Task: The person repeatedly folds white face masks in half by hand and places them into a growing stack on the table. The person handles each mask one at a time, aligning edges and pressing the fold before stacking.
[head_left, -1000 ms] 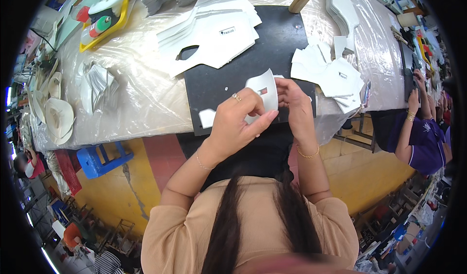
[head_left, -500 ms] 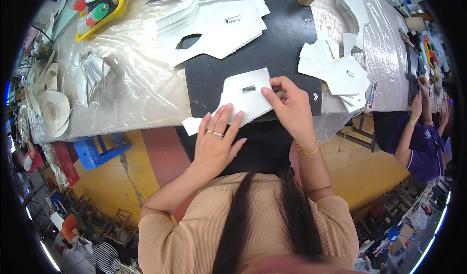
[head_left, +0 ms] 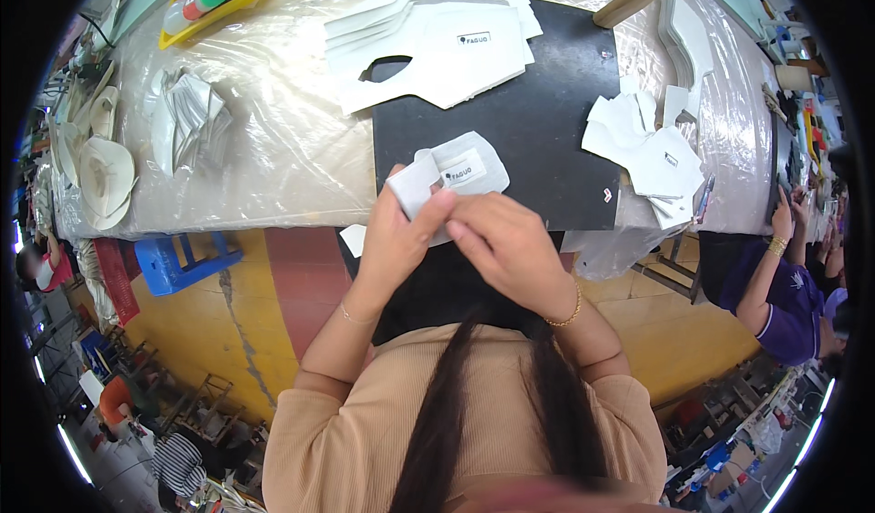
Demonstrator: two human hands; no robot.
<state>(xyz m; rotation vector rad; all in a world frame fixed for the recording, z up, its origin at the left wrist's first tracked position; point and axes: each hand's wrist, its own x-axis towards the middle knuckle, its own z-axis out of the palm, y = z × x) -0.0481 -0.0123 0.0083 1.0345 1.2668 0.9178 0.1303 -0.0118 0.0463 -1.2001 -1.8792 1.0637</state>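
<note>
On the table (head_left: 283, 162), over the near edge of the black board (head_left: 547, 85), the left hand (head_left: 396, 235) pinches the white piece (head_left: 489, 155), newly bent, so work seems at its label (head_left: 463, 173), while the right hand (head_left: 512, 244) curls there, its hold unclear.

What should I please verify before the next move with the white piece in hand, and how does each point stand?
1. White piece held: ok, the left hand grips its left part.
2. Right hand gripping too: cannot tell; it is at the near edge, with its contact partly hidden.
3. Piece flat: not ok, its left part is folded over.
4. Label visible: ok, it faces up beside the fold.
5. Label firmly fixed: cannot tell from this view.
6. Large white stack apart from the piece: ok, it lies farther back, partly on the black board.
</note>
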